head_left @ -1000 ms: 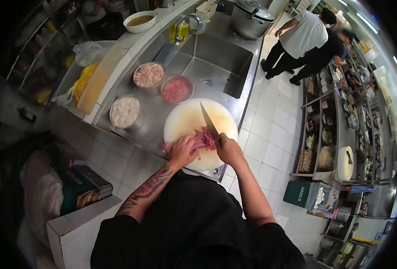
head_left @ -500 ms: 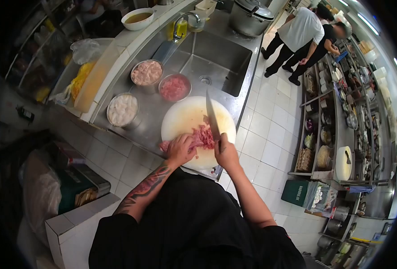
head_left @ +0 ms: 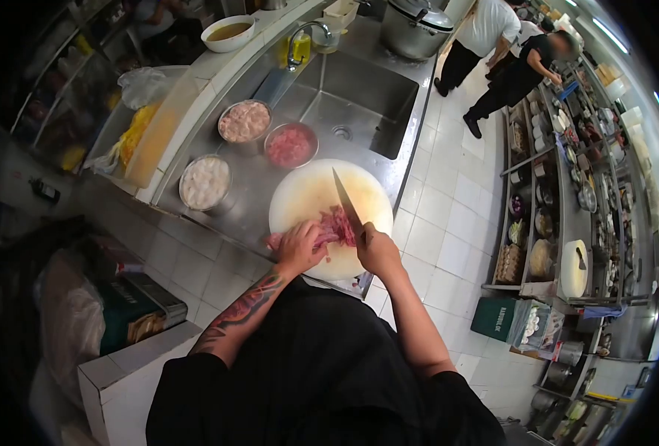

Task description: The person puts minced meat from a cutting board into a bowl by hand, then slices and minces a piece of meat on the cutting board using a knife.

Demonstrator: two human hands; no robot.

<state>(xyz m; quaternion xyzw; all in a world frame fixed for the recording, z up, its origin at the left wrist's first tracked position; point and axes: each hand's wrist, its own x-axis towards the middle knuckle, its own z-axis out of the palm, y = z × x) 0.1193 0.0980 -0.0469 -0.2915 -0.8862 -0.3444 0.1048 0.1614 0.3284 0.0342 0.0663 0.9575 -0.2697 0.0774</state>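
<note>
A round white cutting board (head_left: 292, 189) lies on the steel counter beside the sink. Across its middle is a piece of raw red meat (head_left: 329, 229), with thin cut strips at its right end. My left hand (head_left: 302, 247) holds the meat down, fingers curled over it. In my right hand (head_left: 379, 251) is the handle of a kitchen knife (head_left: 349, 202); the blade points away from me, slanting left, beside the cut strips. Beyond the board stand a bowl of red meat (head_left: 291, 145), a bowl of paler meat (head_left: 244, 121) and a bowl of whitish pieces (head_left: 205, 183).
A steel sink (head_left: 359, 100) with a faucet (head_left: 294, 56) is ahead. At the far right corner sits a large lidded pot (head_left: 417, 28). A bowl of brown liquid (head_left: 228, 32) rests on the ledge. Several people (head_left: 522, 70) stand near the shelves (head_left: 560, 171).
The knife's tip has swung left and its blade now slants more. My left hand stays on the meat. In the background, the person in white has moved farther off and another has shifted.
</note>
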